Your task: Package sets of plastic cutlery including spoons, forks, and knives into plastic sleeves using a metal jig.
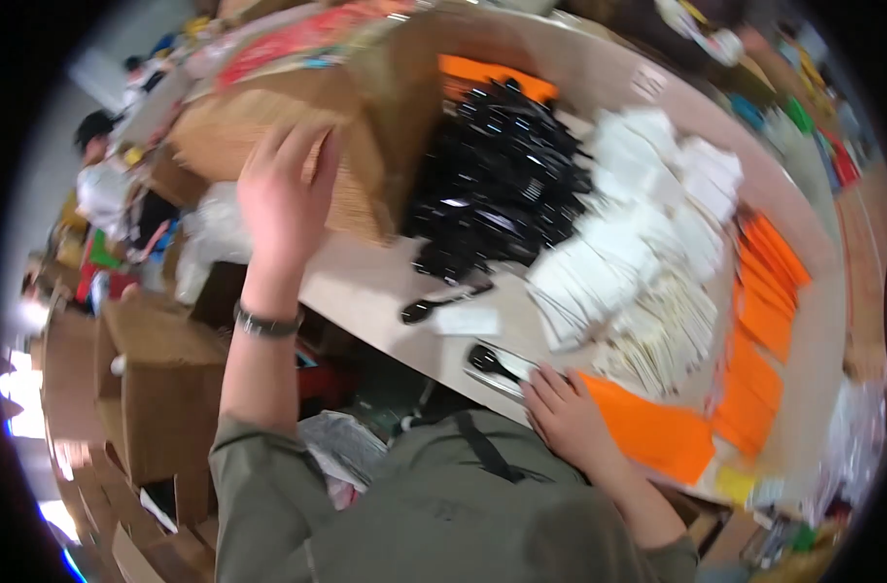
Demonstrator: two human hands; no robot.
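Note:
My left hand (286,199) is raised over the cardboard box at the left of the table, its fingers together and its thumb apart; nothing shows in it. My right hand (567,420) is at the near table edge, its fingers closed over one end of a clear packet (502,374) with a black plastic spoon (486,360) and something white inside. Beyond the packet, a loose black spoon (419,311) lies beside a small white packet (466,321). A large heap of black plastic spoons (506,180) is further back.
The brown cardboard box (365,146) stands left of the heap. White folded napkins (608,257) and thin pale packets (662,335) are piled to the right. Orange sheets (647,428) lie near my right hand, with more orange packs (766,301) by the right rim. Cartons (161,389) stand at the left.

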